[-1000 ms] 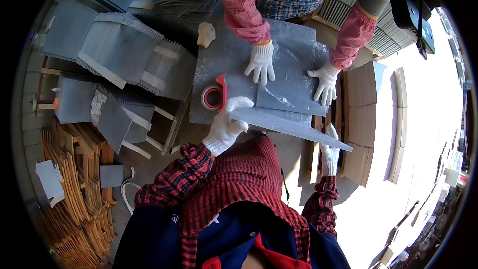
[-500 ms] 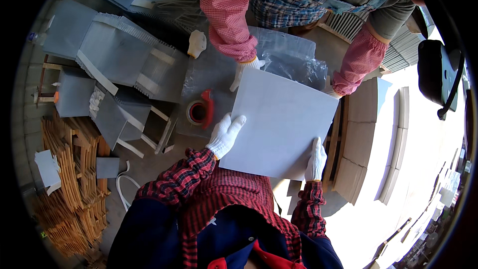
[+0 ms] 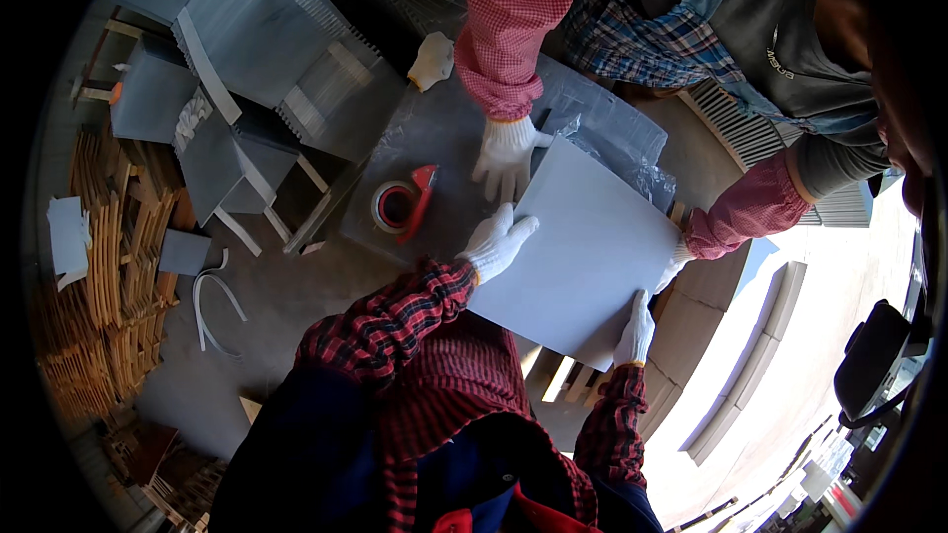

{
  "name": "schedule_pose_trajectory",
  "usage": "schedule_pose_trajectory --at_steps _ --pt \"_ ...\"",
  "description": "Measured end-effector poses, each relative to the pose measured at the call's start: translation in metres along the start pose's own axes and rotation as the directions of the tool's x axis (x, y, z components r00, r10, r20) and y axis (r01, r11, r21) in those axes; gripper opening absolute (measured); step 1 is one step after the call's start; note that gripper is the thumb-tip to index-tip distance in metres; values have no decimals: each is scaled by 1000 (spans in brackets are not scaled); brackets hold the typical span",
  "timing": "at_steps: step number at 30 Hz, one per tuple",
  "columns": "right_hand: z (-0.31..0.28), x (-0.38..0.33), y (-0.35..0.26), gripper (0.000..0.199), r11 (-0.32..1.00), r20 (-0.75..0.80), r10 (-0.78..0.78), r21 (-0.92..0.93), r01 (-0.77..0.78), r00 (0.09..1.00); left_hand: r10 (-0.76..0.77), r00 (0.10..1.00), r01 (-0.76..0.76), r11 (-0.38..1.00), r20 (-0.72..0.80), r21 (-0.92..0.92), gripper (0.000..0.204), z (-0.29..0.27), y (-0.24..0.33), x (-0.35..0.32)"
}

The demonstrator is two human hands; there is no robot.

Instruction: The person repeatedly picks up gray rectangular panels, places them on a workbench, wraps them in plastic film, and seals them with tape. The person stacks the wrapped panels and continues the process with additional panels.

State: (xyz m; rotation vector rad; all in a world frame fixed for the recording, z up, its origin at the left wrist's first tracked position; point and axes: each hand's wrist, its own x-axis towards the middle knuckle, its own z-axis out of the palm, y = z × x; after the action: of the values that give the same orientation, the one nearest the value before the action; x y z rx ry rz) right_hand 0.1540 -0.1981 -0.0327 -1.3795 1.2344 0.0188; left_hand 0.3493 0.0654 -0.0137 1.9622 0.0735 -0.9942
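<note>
A square, pale grey panel (image 3: 592,247) lies tilted in front of me, its surface smooth and plain. My left hand (image 3: 501,245), in a white knit glove, grips its left edge with the thumb on top. On the near right edge, my gloved right hand (image 3: 635,332) holds the panel, with its fingers partly hidden beneath. Across from me a co-worker's gloved hand (image 3: 507,160) rests spread beside the panel's far left corner. The co-worker's other hand (image 3: 677,261) is at the right edge, mostly hidden. Left of the panel sits a red tape dispenser (image 3: 421,199) with its roll.
Clear plastic wrap (image 3: 617,123) covers the work surface at the far side. A white glove (image 3: 432,61) lies near its far left corner. Grey panels (image 3: 262,25) are stacked at left, above wooden slats (image 3: 118,266). Pale blocks (image 3: 696,321) stand at right.
My view has turned, and the panel sits farther right and more slanted. The co-worker's hand on the left has come off the panel's corner and spread on the surface. Both my hands keep their grip.
</note>
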Motion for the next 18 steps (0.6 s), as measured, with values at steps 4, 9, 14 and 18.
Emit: schedule_pose_trajectory --at_steps 4,9,14,18 --pt "-1 26 -3 67 999 -7 -37 -5 37 999 17 999 -17 1000 -30 14 53 12 1 30" --pt "9 62 -11 59 994 -43 -90 -69 87 995 -19 996 23 999 -88 44 51 21 2 61" --pt "14 91 -6 62 994 -57 -61 -94 56 996 10 983 1 998 -186 55 53 32 -5 78" --pt "18 104 -2 67 994 -96 -68 -95 59 993 -77 981 80 997 -179 12 56 31 -3 84"
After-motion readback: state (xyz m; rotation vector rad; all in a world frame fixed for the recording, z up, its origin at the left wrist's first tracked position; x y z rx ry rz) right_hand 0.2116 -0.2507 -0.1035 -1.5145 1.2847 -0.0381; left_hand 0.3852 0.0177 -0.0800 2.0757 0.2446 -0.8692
